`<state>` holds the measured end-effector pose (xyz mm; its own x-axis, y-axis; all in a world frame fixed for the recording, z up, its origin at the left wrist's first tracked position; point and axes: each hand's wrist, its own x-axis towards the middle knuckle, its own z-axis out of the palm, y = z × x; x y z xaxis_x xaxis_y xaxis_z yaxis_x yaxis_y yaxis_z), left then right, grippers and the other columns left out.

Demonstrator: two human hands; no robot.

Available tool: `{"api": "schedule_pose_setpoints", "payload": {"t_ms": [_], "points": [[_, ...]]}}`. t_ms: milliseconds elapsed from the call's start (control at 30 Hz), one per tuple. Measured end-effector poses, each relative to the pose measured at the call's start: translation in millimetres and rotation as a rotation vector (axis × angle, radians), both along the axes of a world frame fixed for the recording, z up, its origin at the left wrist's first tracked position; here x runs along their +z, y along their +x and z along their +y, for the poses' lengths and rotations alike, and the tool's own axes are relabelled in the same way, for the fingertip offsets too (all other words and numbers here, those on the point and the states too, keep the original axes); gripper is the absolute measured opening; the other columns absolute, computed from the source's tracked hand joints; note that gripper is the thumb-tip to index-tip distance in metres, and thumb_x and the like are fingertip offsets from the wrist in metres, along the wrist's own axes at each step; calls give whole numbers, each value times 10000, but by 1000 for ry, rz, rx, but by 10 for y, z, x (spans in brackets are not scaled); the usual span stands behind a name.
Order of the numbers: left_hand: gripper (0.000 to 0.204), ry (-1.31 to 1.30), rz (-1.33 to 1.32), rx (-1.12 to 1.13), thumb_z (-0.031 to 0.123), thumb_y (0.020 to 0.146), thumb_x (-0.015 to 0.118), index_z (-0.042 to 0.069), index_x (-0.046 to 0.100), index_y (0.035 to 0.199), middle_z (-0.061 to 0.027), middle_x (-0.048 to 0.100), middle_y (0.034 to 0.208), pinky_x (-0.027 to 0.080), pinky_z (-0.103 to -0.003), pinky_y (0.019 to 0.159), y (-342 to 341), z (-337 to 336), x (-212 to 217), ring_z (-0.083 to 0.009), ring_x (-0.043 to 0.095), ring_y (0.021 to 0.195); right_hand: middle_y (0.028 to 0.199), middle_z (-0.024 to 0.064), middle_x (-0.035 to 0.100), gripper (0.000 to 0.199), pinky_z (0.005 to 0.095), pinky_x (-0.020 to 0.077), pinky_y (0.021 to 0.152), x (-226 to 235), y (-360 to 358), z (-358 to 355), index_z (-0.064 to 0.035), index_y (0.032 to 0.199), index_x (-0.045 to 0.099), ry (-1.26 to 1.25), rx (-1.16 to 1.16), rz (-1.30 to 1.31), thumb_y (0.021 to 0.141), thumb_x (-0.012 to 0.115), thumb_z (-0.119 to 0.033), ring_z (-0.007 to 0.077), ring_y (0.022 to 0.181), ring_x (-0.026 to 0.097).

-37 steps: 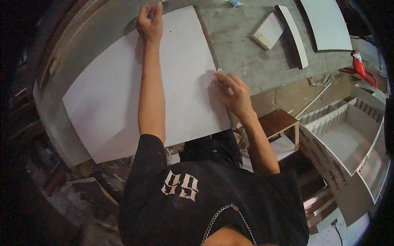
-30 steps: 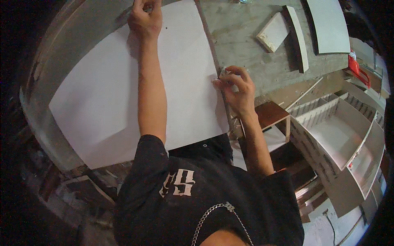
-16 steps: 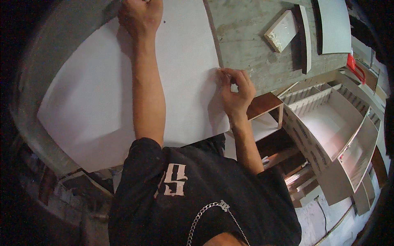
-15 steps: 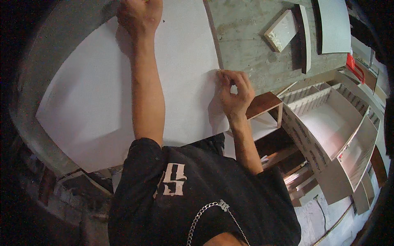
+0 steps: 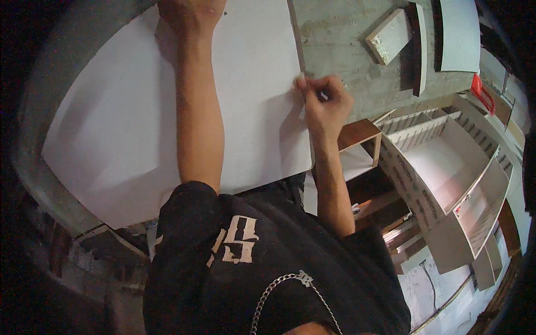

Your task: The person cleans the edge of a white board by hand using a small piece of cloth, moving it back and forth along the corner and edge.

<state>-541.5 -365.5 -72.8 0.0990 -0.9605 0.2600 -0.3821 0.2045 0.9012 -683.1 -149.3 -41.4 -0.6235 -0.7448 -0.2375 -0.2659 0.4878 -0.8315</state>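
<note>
White panel (image 5: 123,128) is laid flat on the tabletop (image 5: 335,53), and that much can be counted as done; whether any of its edges has been finished cannot be judged, so what is left stays uncertain, though work seems to be under way along its right edge. At that edge the right hand (image 5: 329,106) is held with thumb and forefinger curled close to each other; the fingertips are blurred, and whether anything thin is gripped between them cannot be told. Across the panel the left hand (image 5: 192,11) is placed at its far side, its fingers cut off by the upper border, so their state cannot be told either. The panel's face is smooth, matt and plain, marked by one dark speck (image 5: 225,13) near the left hand, and a darker line is seen along its right edge. To the right of the panel, the grey-green tabletop looks scuffed and stained; on it are set a thick block (image 5: 391,34) with a rough, pale side, a long narrow strip (image 5: 420,61) and a broad, pale board (image 5: 459,36). Nearer and right of the panel, a brown-topped box (image 5: 359,133) and a white, compartmented carcass (image 5: 446,153) are seen.
</note>
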Motion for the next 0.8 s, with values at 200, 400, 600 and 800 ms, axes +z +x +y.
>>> {"api": "schedule_pose_setpoints", "payload": {"t_ms": [200, 400, 600, 800], "points": [[392, 16, -85, 18, 391, 909, 637, 41, 665, 1084, -120, 707, 954, 521, -340, 756, -33, -11, 130, -225, 679, 851, 610, 39, 612, 230, 248, 439, 565, 98, 37, -111, 5, 696, 584, 66, 26, 54, 792, 762, -103, 85, 571, 523], [380, -12, -117, 11, 396, 913, 621, 51, 667, 1067, -118, 708, 920, 520, -349, 720, -4, 3, 104, -232, 676, 791, 657, 53, 656, 193, 239, 431, 565, 36, -70, 7, 6, 702, 622, 142, 55, -60, 789, 754, -104, 76, 615, 551], [369, 103, -245, 37, 401, 915, 605, 74, 663, 1075, -123, 706, 912, 524, -371, 720, -66, 52, 188, -268, 681, 809, 649, 44, 644, 203, 236, 436, 565, 106, -61, -89, 21, 704, 616, 107, 61, -100, 798, 746, -103, 73, 614, 555], [351, 75, -259, 47, 398, 913, 602, 93, 664, 1075, -121, 709, 894, 524, -391, 715, -52, 31, 170, -284, 687, 827, 652, 44, 645, 223, 247, 459, 587, 154, -3, -433, 15, 701, 611, 71, 9, -200, 809, 751, -120, 81, 615, 568]]}}
